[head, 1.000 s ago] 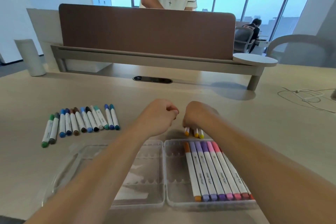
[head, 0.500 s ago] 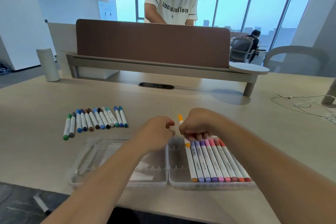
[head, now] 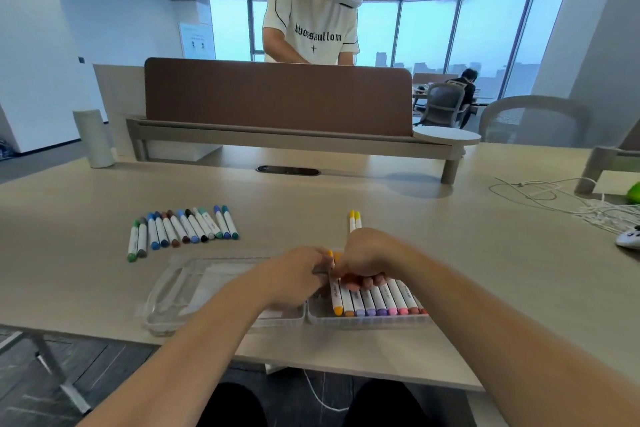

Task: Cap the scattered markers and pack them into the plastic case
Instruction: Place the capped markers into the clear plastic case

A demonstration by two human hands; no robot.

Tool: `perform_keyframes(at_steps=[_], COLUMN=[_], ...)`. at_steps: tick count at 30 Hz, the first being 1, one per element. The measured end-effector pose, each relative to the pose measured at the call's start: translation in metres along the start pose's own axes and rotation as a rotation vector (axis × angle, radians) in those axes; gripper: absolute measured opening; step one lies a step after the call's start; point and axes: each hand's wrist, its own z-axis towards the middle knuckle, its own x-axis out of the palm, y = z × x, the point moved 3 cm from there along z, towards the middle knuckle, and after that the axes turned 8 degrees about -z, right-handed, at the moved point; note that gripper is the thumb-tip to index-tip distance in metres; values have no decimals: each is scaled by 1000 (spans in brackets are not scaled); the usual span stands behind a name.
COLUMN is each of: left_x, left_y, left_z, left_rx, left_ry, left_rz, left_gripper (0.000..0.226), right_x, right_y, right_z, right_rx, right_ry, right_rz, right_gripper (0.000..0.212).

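A clear plastic case [head: 367, 322] lies open near the table's front edge, and its lid half [head: 187, 291] is on the left. Several capped markers, orange through purple, pink and red, fill the right half. A yellow-orange marker [head: 336, 300] lies at the left end of that row. My left hand [head: 298, 277] and my right hand [head: 367, 253] both pinch its upper end, and my right fingers rest over the row's tops. Two yellow markers [head: 355, 218] lie on the table just behind my right hand. A row of several blue, green and brown capped markers [head: 183, 229] sits far left.
A brown divider panel [head: 277, 97] crosses the table's back, and a person stands behind it. A white cable [head: 554, 198], a white controller [head: 628, 237] and a green object [head: 635, 192] lie at the right. A black cable slot [head: 288, 170] is mid-table.
My right hand lifted a yellow-orange marker off the table and lowered it into the case beside the orange one. My left hand came in to meet it. The view tilted upward.
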Motion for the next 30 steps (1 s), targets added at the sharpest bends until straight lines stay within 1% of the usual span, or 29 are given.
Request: perform_keyframes(at_steps=[2,5,7,10,12,14,17,18,20,23,26,30], left_x=[-1,-2,-3,-5,-5,-8,-18,-22,-31,-38,-42,-42], left_y=[-2,-5,-8,-11,-14,-14,-14,-15,-17,-20,-23,-19], left_z=[-3,-8,-9,-8,-7,-4,2,5,12,27,45,72], left_rx=[16,10,8,-5,-16,-16,-32,-24,-11,-11,-11,-47], left_ry=[32,71,77,54,43,42,5,-28,-113,-204,-248,-281], left_rz=[25,37,26,-10,9,42,28,22,-10,-108,-151,-187], left_gripper=[41,57,65,67,66,63,66,64,51,32,28,25], right_x=[-1,-2,-2,-1,-1,-2,-6,-9,-16,-27,-39,-51], right_y=[-2,-3,-2,2,2,-1,-10,-15,-24,-38,-46,-45], right_z=[1,4,4,7,9,10,15,17,23,38,59,85], right_rx=[-16,-21,-26,-28,-32,-45,-52,-43,-13,48,115,161], right_ry=[-13,-40,-29,18,21,8,-42,-80,-161,-244,-341,-361], right_rz=[-4,-43,-86,-143,-151,-131,-35,-2,51,114,71,30], right_gripper=[43,43,44,43,42,42,41,42,43,31,27,36])
